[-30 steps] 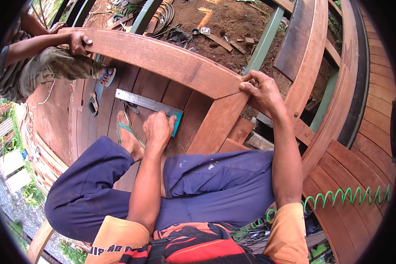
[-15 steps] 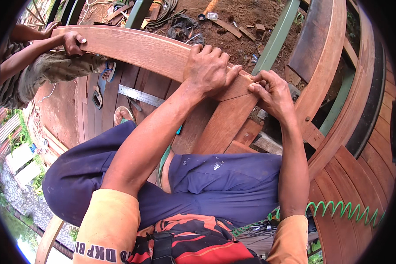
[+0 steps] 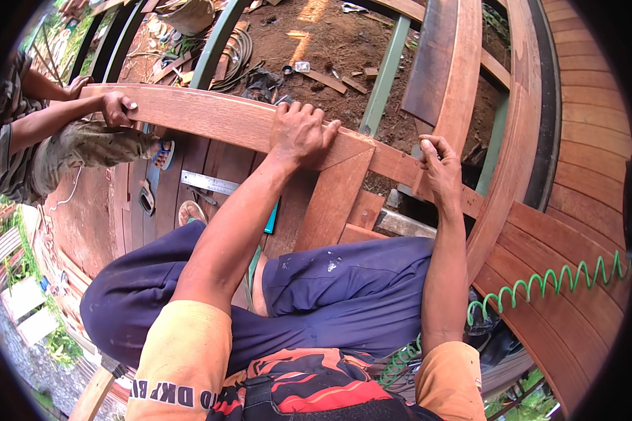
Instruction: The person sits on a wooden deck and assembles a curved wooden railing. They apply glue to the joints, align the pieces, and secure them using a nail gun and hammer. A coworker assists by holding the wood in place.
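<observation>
My left hand (image 3: 303,133) is closed over the upper edge of a curved wooden board (image 3: 203,119), near its right end. That end meets a second wooden board (image 3: 333,200) along a slanted joint, and the second board runs down toward my leg. My right hand (image 3: 440,168) is raised to the right of the joint, apart from the curved board. Its thumb and index finger are pinched together; whatever may be between them is too small to make out. At the far left, another person's hand (image 3: 118,109) grips the other end of the curved board.
A steel ruler (image 3: 209,182) and a handsaw (image 3: 147,198) lie on the planks at left. Green metal beams (image 3: 387,77) span open ground beyond. Curved timber (image 3: 463,70) and decking (image 3: 593,119) stand at right. A green coiled hose (image 3: 541,284) crosses at lower right.
My right hand has come off the board's end and moved away from the joint. My left hand stays on the board. The view has shifted, showing more at the right.
</observation>
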Action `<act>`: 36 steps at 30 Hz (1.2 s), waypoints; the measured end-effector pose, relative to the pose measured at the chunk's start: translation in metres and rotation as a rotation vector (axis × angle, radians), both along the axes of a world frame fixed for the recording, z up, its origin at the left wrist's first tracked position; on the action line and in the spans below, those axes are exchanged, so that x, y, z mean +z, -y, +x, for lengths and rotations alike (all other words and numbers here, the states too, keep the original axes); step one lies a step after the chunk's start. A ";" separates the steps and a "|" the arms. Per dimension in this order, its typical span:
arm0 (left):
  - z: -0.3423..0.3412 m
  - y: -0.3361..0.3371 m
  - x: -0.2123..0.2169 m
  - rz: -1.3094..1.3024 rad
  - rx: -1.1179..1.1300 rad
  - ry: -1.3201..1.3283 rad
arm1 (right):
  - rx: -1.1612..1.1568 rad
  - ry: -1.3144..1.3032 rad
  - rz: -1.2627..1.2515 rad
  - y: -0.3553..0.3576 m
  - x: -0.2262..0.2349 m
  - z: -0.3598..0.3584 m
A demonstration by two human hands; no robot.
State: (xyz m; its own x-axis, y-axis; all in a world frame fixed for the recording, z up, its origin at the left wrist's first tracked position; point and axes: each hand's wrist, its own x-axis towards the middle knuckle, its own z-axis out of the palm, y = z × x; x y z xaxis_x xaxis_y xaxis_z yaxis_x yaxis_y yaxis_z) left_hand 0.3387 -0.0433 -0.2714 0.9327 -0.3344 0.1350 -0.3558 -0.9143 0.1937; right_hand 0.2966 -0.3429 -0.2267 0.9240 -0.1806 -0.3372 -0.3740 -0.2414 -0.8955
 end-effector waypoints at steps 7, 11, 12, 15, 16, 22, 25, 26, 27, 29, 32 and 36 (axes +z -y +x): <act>-0.003 -0.001 -0.005 -0.012 -0.011 0.005 | 0.071 0.373 -0.290 -0.069 0.009 0.001; -0.003 -0.003 -0.006 -0.028 -0.020 0.017 | 0.058 0.714 -0.295 -0.142 0.022 0.044; -0.005 -0.006 -0.008 -0.031 -0.024 0.014 | 0.103 0.887 -0.408 -0.156 0.017 0.054; -0.006 -0.015 -0.019 -0.045 -0.020 0.032 | 0.146 1.006 -0.501 -0.180 0.010 0.051; -0.004 -0.012 -0.021 -0.032 -0.028 0.039 | 0.124 0.891 -0.489 -0.178 -0.025 0.042; -0.004 -0.016 -0.025 -0.058 -0.057 -0.039 | 0.108 0.688 -0.449 -0.182 -0.054 0.039; 0.000 -0.012 -0.019 -0.032 -0.069 -0.014 | 0.074 0.675 -0.425 -0.178 -0.039 0.026; 0.004 -0.010 -0.017 -0.006 -0.062 -0.006 | 0.096 0.633 -0.454 -0.172 -0.032 0.019; 0.002 -0.009 -0.015 0.022 -0.052 -0.008 | 0.122 0.580 -0.479 -0.165 -0.024 0.010; 0.000 -0.003 -0.008 -0.010 -0.039 0.030 | 0.289 0.365 -0.567 -0.126 -0.021 0.005; 0.000 0.000 -0.005 -0.035 -0.042 0.015 | 0.607 0.193 -0.647 -0.072 -0.016 0.010; -0.001 -0.002 -0.004 -0.046 -0.038 0.052 | 0.780 0.270 -0.715 -0.066 0.003 0.015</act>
State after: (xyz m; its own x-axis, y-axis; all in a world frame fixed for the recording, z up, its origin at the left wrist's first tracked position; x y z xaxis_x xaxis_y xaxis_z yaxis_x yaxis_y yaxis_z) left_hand 0.3380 -0.0417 -0.2756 0.9107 -0.3621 0.1988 -0.4011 -0.8903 0.2157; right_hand 0.3113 -0.2773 -0.2241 0.8970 0.4133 -0.1564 0.2955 -0.8242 -0.4831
